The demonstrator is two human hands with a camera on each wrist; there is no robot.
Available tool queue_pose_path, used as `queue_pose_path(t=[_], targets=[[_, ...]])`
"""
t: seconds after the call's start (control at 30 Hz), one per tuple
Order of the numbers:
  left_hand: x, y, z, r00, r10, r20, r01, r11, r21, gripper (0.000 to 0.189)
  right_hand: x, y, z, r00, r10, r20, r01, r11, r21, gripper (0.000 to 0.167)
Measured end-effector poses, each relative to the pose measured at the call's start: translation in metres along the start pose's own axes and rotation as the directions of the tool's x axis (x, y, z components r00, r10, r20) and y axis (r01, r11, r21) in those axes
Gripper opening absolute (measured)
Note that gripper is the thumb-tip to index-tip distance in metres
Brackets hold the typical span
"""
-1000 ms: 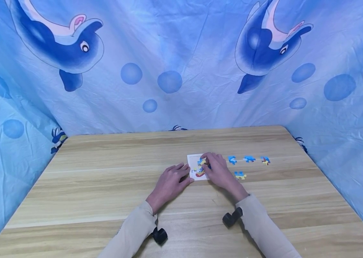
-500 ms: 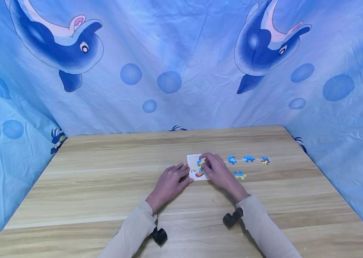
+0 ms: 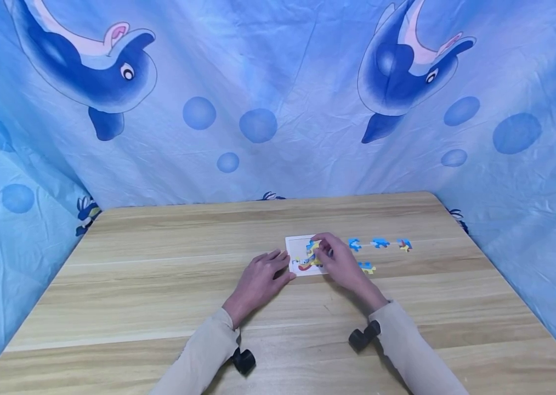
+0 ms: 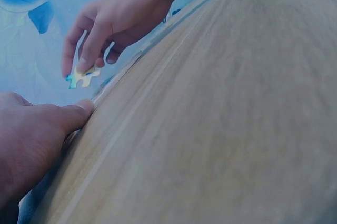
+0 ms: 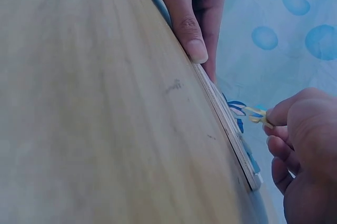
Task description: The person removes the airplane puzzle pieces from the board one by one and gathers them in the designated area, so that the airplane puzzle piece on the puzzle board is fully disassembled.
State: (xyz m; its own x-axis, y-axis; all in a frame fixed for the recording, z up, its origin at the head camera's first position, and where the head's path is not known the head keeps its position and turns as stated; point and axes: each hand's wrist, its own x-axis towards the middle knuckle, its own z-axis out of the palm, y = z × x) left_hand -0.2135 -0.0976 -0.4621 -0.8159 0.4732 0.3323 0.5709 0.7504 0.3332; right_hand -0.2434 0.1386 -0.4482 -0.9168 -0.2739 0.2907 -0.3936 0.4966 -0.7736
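Observation:
A white-rimmed puzzle tray (image 3: 295, 239) lies on the table, with a red and yellow piece (image 3: 304, 267) showing in its lower part. My left hand (image 3: 260, 281) rests at the tray's left side, its thumb and fingertips touching the edge near the lower left corner. Between thumb and index finger, my right hand (image 3: 343, 264) pinches a yellow and blue jigsaw piece (image 4: 83, 79). In the right wrist view this jigsaw piece (image 5: 258, 116) is raised above the tray (image 5: 226, 121). My right hand covers the tray's right part in the head view.
Right of the tray lie loose jigsaw pieces: a blue one (image 3: 354, 244), another blue one (image 3: 380, 242), a blue, red and yellow one (image 3: 404, 244), and a blue and yellow one (image 3: 368, 268) nearer me. A blue dolphin-print curtain (image 3: 278, 82) hangs behind the wooden table (image 3: 159, 274).
My right hand has shifted slightly to the right with the pinched jigsaw piece, showing more of the tray. The left hand stays at the tray's edge.

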Motion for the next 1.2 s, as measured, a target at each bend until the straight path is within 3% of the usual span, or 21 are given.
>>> queue_pose_path(t=[0.5,1.2], targets=[[0.0,-0.002,-0.001,1.0,0.004,-0.004,-0.004,1.0,0.011,0.049,-0.016,0.007,-0.022,0.998,-0.026,-0.051,0.028,0.999,0.042,0.027],[0.0,-0.001,-0.001,1.0,-0.01,0.017,0.01,1.0,0.006,0.049,-0.046,0.026,-0.059,0.993,0.068,-0.099,-0.067,0.998,0.016,0.029]])
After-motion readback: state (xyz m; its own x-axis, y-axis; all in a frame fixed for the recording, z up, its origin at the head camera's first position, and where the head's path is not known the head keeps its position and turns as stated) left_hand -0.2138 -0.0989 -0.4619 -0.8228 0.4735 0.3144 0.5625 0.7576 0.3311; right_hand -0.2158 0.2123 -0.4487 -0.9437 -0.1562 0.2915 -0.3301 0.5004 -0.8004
